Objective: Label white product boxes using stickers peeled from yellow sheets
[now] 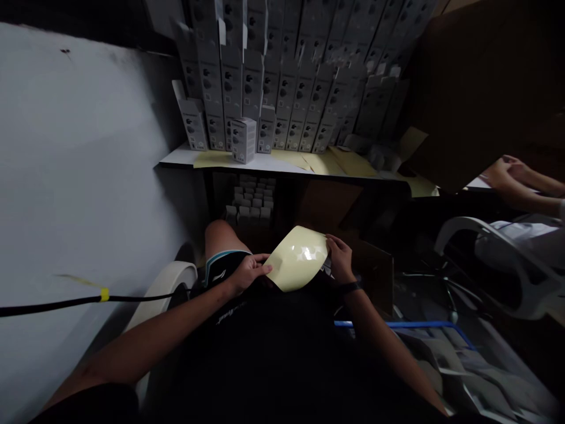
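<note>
A pale yellow sheet, curved and glossy, is held above my lap. Shiny clear patches that look like transparent seal stickers show on its right half. My left hand pinches the sheet's left edge between thumb and fingers. At the upper right corner, my right hand grips the same sheet, its fingertips partly hidden. Beyond my hands, a small white printed box stands upright near the shelf's front edge, apart from both hands. More yellow sheets lie flat on that shelf.
Several rows of printed boxes are stacked along the back of the white shelf. Below it sit more small white boxes. A large cardboard panel stands at right, near another person's hands. A blue-edged clear bin is low right.
</note>
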`<state>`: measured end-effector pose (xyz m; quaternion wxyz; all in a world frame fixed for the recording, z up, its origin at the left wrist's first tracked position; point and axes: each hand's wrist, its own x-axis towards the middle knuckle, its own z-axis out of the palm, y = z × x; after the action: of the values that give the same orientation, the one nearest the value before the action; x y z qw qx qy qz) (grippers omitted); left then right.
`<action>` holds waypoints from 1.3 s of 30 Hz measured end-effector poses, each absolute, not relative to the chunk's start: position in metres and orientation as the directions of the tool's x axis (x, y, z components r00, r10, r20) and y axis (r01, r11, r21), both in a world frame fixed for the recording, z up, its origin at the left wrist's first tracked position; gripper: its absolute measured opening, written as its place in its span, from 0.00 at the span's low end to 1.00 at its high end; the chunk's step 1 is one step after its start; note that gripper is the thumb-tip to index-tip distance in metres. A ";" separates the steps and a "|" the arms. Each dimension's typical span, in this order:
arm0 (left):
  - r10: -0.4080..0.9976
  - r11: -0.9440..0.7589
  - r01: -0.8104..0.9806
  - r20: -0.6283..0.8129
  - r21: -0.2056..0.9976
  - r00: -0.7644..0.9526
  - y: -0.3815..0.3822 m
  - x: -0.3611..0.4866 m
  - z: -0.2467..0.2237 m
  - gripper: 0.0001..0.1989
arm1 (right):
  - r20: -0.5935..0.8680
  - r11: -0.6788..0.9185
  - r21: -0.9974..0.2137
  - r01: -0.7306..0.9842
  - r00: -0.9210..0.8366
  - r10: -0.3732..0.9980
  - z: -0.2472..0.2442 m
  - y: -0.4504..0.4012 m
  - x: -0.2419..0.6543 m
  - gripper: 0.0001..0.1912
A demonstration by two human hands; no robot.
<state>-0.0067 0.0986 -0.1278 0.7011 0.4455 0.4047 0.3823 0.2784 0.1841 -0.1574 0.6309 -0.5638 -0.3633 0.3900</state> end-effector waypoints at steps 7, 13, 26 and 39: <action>0.897 0.345 -0.232 -0.246 0.909 0.368 0.100 -0.007 -0.129 0.39 | 0.004 0.042 -0.996 -0.083 0.410 0.912 -0.157 0.183 0.277 0.22; 0.901 0.359 -0.273 -0.255 0.892 0.351 0.101 -0.007 -0.126 0.36 | -0.004 0.031 -0.996 -0.081 0.400 0.916 -0.155 0.181 0.276 0.22; 0.902 0.355 -0.251 -0.259 0.901 0.345 0.103 -0.008 -0.128 0.36 | -0.011 0.037 -0.993 -0.116 0.385 0.923 -0.153 0.181 0.274 0.22; 0.967 0.212 -0.134 -0.188 0.968 0.169 0.108 -0.008 -0.137 0.31 | -0.236 -0.259 -0.887 -0.383 -0.106 0.966 -0.141 0.150 0.239 0.38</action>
<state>-0.0077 0.1084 -0.1366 0.6216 0.4450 0.4685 0.4428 0.2391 0.1497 -0.1407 0.5082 -0.4347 -0.3350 0.6637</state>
